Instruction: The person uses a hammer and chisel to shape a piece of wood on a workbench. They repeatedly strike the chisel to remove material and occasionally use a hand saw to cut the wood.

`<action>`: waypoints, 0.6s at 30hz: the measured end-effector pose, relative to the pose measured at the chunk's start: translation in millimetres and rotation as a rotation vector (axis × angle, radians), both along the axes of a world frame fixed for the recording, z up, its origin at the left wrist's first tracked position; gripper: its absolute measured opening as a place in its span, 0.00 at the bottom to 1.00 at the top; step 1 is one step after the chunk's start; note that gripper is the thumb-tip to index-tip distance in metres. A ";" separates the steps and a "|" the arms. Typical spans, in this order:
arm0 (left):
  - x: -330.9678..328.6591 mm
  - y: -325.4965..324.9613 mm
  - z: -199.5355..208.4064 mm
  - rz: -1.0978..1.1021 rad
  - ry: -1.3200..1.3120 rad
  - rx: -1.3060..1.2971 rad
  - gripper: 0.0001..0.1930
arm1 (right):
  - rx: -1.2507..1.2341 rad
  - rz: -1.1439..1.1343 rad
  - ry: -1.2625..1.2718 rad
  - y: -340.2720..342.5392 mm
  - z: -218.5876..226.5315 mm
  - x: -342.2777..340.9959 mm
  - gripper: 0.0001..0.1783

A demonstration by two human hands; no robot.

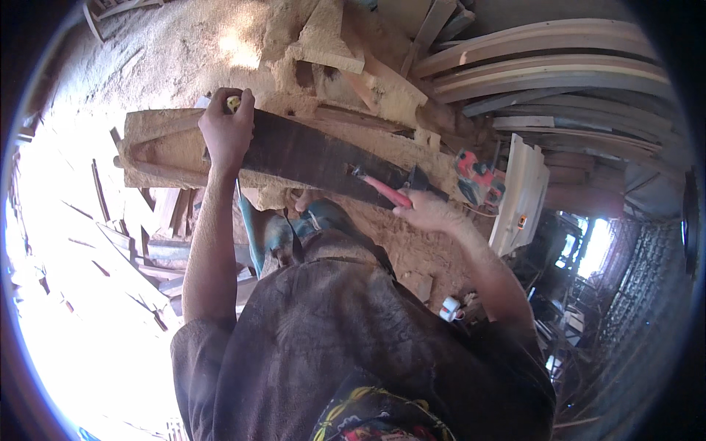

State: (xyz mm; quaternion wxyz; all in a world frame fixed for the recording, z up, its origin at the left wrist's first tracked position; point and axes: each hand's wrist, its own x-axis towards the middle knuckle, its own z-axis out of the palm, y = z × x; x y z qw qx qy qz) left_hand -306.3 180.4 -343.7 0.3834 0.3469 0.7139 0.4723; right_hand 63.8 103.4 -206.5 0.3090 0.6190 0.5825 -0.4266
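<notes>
My right hand point(426, 212) is closed around the red grip of a hammer point(388, 192). Its small metal head point(358, 170) lies over a long dark board point(301, 151). At the board's left end, my left hand point(226, 132) is raised above the wood with its fingers closed around a yellow-and-black handle point(233, 104). Only the rounded end of that handle shows; the rest is hidden in my fist. The dark board rests on a wider, pale, sawdust-covered timber point(158, 147).
A red-and-black power tool point(479, 178) sits beyond my right hand, beside a pale ribbed panel point(518, 195). Curved planks point(544, 70) are stacked at the far right. Sawdust and offcuts point(331, 44) lie beyond the timber. A white object point(450, 309) is near my right elbow.
</notes>
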 end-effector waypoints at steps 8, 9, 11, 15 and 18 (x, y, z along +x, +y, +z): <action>-0.2 -0.1 -7.5 0.024 0.026 0.020 0.12 | -0.224 0.219 -0.227 79.9 37.0 -57.6 0.29; -0.7 -1.8 -10.4 0.026 0.055 0.034 0.12 | -0.208 0.282 -0.254 81.4 37.3 -60.7 0.28; 0.3 -1.9 -5.9 0.031 -0.013 -0.017 0.12 | -0.166 0.402 -0.304 84.9 36.6 -62.8 0.27; 0.8 -1.8 -10.9 0.011 0.019 -0.019 0.12 | -0.173 0.471 -0.351 84.4 32.0 -40.6 0.24; -0.5 -3.6 -18.8 -0.006 0.084 0.012 0.12 | -0.209 0.490 -0.389 88.2 34.2 -43.9 0.23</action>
